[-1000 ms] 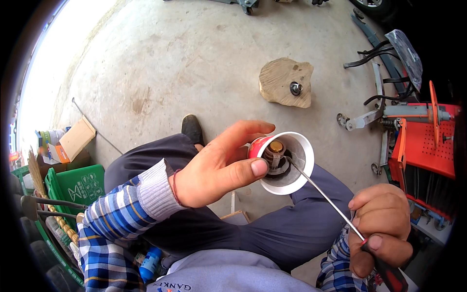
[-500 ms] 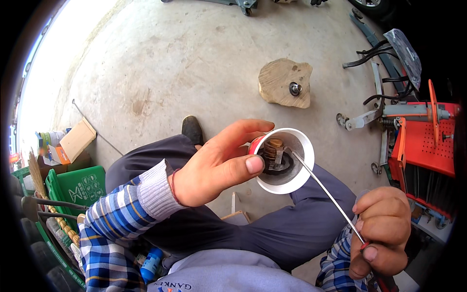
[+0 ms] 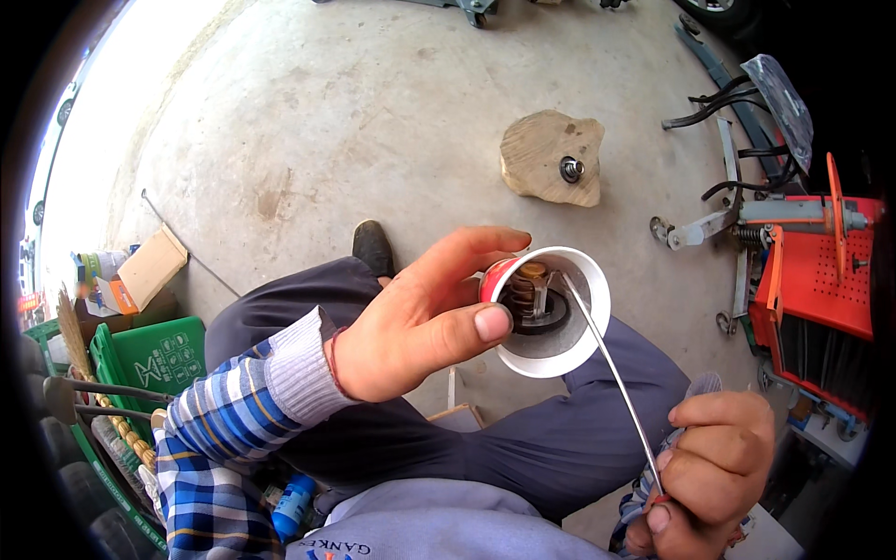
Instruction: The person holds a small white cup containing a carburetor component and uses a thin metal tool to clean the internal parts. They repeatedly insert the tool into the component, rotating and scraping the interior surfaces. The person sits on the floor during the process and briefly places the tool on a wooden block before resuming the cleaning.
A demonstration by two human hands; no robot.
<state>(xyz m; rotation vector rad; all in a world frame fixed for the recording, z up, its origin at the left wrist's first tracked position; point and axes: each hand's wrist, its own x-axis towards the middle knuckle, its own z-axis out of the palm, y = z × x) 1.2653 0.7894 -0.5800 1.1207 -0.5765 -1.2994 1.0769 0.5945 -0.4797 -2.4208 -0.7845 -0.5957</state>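
A paper cup (image 3: 558, 343), white inside with some red outside, is tipped so its mouth faces me. My left hand (image 3: 411, 327) grips its left side, thumb at the rim and fingers round the back. In the cup lie a ribbed, brownish metal part (image 3: 534, 294) and a dark ring (image 3: 556, 313), in what looks like thin greyish liquid. At the lower right, my right hand (image 3: 714, 462) is closed round the mostly hidden red handle of a screwdriver-like tool (image 3: 616, 375). Its thin metal shaft slants up across the rim, and the tip reaches inside beside the metal part.
A wooden block (image 3: 541, 154) on the concrete floor bears a small metal part (image 3: 572, 169). On the left stand a green bin (image 3: 163, 359) and an open cardboard box (image 3: 154, 266). A red metal cart (image 3: 821, 289) and a wheeled stand (image 3: 691, 229) are at the right.
My right hand has moved slightly left and down, and the tool's shaft stands steeper. The metal part and dark ring sit a little differently in the cup, which my left hand still holds.
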